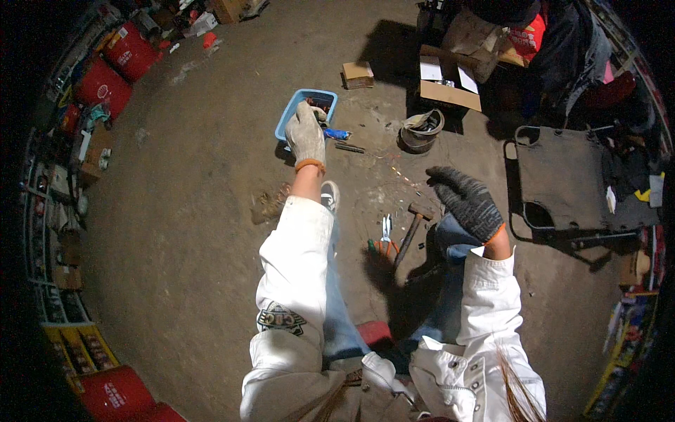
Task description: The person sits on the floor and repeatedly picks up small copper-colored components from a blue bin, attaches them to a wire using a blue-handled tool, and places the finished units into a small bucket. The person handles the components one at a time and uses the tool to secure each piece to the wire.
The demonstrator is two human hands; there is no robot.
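This is looking like a rough repair workshop, with a bare, stained dirt-grey floor stretching across the middle of the frame and hand tools lying loose on it: a hammer and orange-handled pliers are resting at centre. Red canisters are standing along the upper left edge, opened cardboard boxes are sitting at the upper middle, and crowded shelves are curving down the left rim.
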